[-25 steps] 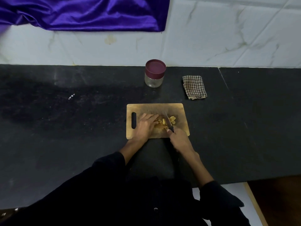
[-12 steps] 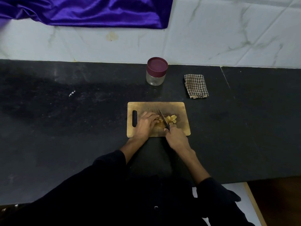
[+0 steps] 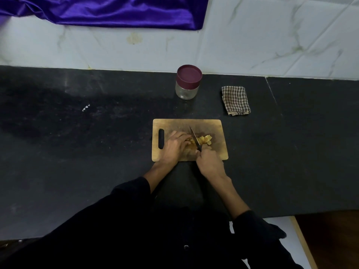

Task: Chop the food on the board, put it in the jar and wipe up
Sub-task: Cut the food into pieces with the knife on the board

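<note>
Yellowish chopped food (image 3: 204, 140) sits in a small pile near the middle of the rectangular wooden chopping board (image 3: 217, 129) with the slot handle, on the black stone counter (image 3: 97, 152). Only the head view to go on: the left hand (image 3: 174, 146) has its fingers curled down over the uncut part, pinning it, and the right hand (image 3: 208, 162) is wrapped round the handle of the small dark-handled knife (image 3: 194, 137), blade angled across the pile. Pieces look soft and a bit moist, so I'd guess light, squashy and slightly slippery, likely to skate or stick to the blade; best held from the top with tucked fingertips, well back from the edge. For moving it, lifting the board by its slot end and scraping off makes more sense than pinching bits. Clear glass jar with the maroon lid (image 3: 188, 82) stands behind the board, lid on, smooth and breakable, grab the body. Checked brown cloth (image 3: 235, 100) lies folded to its right, limp, easy to bunch up
</note>
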